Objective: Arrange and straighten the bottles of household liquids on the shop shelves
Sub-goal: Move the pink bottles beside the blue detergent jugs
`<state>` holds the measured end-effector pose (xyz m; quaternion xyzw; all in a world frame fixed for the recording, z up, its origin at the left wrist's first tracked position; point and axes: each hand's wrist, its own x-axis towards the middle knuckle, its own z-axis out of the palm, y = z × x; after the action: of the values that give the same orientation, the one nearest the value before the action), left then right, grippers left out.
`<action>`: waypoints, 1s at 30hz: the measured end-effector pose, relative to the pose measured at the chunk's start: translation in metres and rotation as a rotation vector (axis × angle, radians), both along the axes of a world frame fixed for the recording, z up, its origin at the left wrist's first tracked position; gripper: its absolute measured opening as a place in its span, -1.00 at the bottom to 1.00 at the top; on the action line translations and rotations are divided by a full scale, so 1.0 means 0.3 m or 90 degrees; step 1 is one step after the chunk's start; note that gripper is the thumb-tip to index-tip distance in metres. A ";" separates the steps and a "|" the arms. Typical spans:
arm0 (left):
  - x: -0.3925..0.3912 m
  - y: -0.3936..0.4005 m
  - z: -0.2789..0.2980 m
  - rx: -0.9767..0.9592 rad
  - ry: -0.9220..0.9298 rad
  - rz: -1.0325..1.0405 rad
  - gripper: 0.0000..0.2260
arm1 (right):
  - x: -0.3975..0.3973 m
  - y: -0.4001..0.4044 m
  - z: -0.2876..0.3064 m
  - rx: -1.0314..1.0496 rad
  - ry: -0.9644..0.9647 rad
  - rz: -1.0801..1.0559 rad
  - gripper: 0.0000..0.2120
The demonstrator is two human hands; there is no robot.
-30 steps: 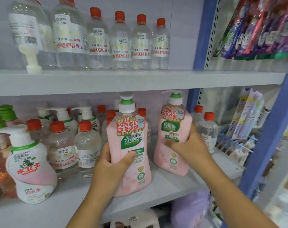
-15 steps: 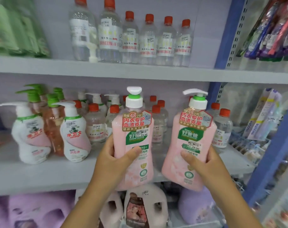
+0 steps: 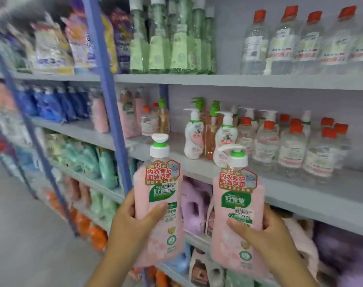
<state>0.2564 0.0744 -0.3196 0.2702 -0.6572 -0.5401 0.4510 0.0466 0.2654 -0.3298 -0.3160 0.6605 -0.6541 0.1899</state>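
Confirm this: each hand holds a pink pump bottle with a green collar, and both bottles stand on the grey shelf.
Not quite. The head view shows the left hand and right hand each gripping a pink pump bottle with a green collar, but both bottles are held up in front of the grey shelf, not standing on it.

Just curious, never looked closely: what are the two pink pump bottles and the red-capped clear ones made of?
Pink pump bottles: likely translucent plastic, matte, with glossy printed labels and opaque white pump heads. Red-capped bottles: clear plastic by their see-through walls; the caps look like opaque plastic. Blur leaves the finish uncertain.
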 end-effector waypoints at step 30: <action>0.875 -1.494 0.053 0.101 -0.041 0.147 -0.60 | 0.748 -1.634 0.184 -0.009 0.031 0.095 -0.54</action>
<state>0.5191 -0.3740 -0.3038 0.3962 -0.5911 -0.5260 0.4657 0.2709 -0.2247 -0.2747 -0.3816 0.6351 -0.6345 0.2201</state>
